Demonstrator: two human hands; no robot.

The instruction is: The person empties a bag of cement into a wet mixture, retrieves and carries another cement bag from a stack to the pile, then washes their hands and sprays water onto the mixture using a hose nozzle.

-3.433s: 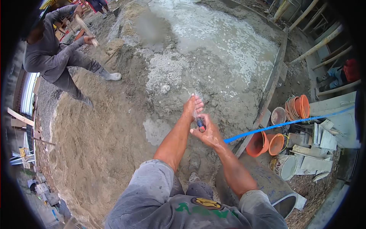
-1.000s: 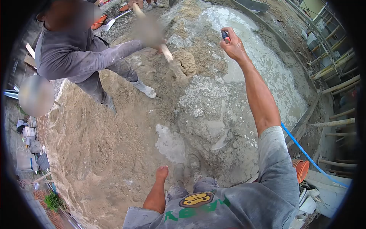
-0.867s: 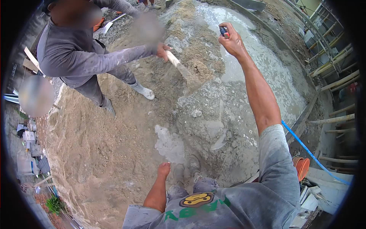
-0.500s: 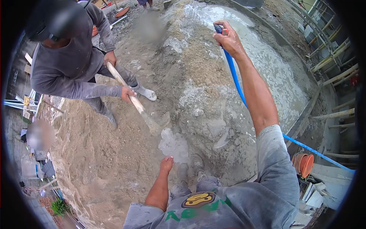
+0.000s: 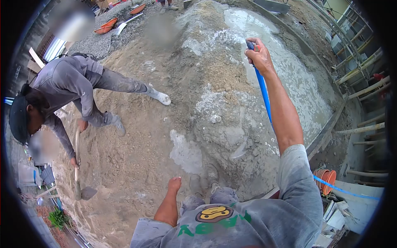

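Note:
My right hand is wrapped round the end of a blue hose, its dark nozzle pointing up and away from me. The hose runs down behind my forearm. Beyond that hand lies a pool of milky grey water beside a sand and cement heap. My left hand hangs low in front of my body, fingers curled, with nothing visible in it. A pale wet patch lies on the ground just ahead of it.
At left, a co-worker bends over a shovel with its blade in the sand. Boards border the pool at right. An orange reel and debris lie lower right; orange pans lie at the back.
The co-worker has swung the shovel from the middle of the ground to the left and bent down. My right hand with the hose appears slightly lower and further right. My left hand stays low.

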